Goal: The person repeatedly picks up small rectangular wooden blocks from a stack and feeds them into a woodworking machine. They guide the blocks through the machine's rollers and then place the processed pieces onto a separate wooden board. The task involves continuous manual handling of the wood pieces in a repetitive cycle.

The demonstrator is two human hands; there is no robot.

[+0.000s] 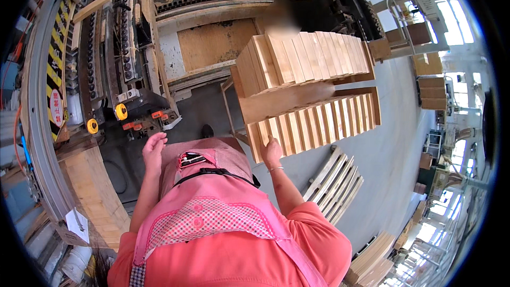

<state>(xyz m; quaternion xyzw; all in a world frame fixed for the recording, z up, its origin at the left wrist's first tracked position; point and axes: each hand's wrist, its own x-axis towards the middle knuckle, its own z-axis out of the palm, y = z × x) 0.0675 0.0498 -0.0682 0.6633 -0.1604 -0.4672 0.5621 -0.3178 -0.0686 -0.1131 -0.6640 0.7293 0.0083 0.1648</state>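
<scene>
Head view: a person in a pink apron (196, 207) over a coral shirt (228, 260) is at a wooden stand (247, 105) loaded with boards, with a machine to the left.
Right hand: the right hand (272, 153) touches the near left end of the near row of boards (319, 125); I cannot tell whether its fingers are clamped on a board or only resting there.
Right wrist: a thin bracelet (275, 168) circles it.
Left hand: the left hand (153, 151) is raised in the air with fingers loosely bent, nothing visible in it, near the machine's orange clamps (158, 115) and touching none of them.
Boards: the near row leans along the front of the stand, each board overlapping the next; the far row of boards (311, 57) runs behind it, with a gap between the two.
Machine: a yellow knob (121, 111) sits at its near end, and a yellow-and-black striped rail (56, 64) runs along its outer side.
Floor: a slatted pallet (336, 183) lies on the grey floor (385, 127), right of the right forearm.
Lower left: a wood stack (95, 191) stands beside a white paper (77, 225).
</scene>
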